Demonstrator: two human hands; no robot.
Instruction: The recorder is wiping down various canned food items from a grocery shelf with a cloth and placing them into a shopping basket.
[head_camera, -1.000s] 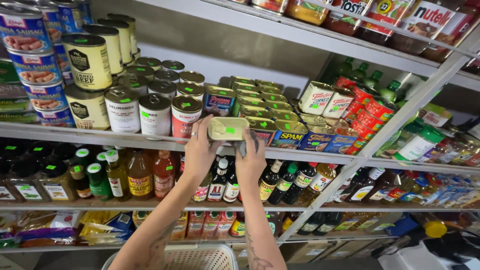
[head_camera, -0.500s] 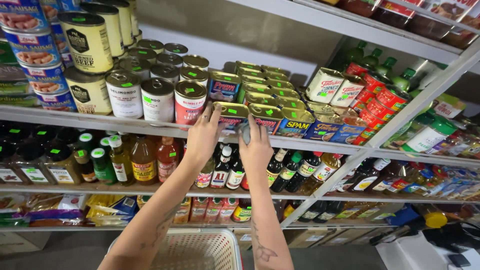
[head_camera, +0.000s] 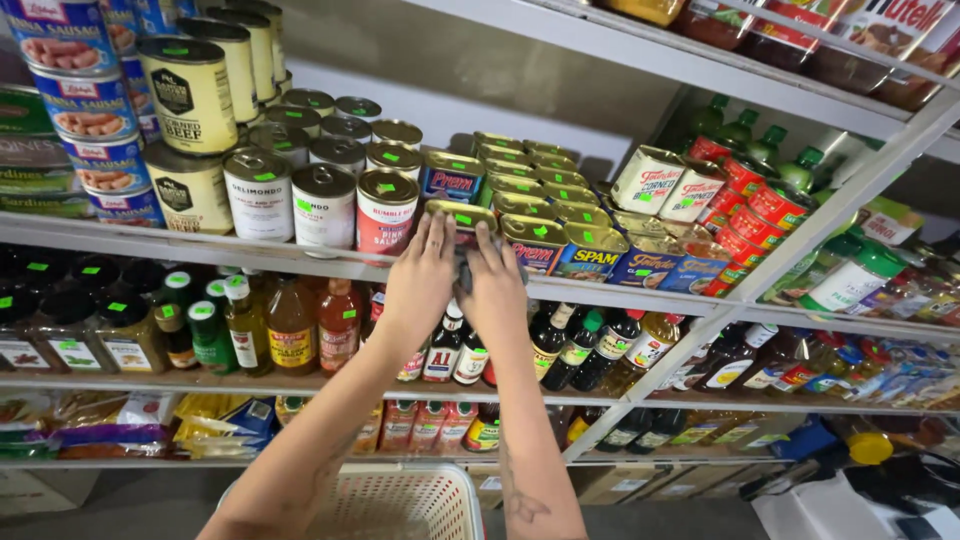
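Lowered onto shelf (head_camera: 300, 262), gold-lidded rectangular tin (head_camera: 462, 217).

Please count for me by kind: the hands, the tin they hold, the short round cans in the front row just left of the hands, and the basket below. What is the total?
Hands: 2, left hand and right hand
Tin: 1
Round cans: 3
Basket: 1
Total: 7

Round cans (head_camera: 325, 205) crowd just beside my left hand (head_camera: 420, 280), and rectangular tins (head_camera: 560, 245) pack the shelf beside my right hand (head_camera: 495, 285). Open air above the tin tops, under the upper shelf (head_camera: 640, 50), leaves me passage.
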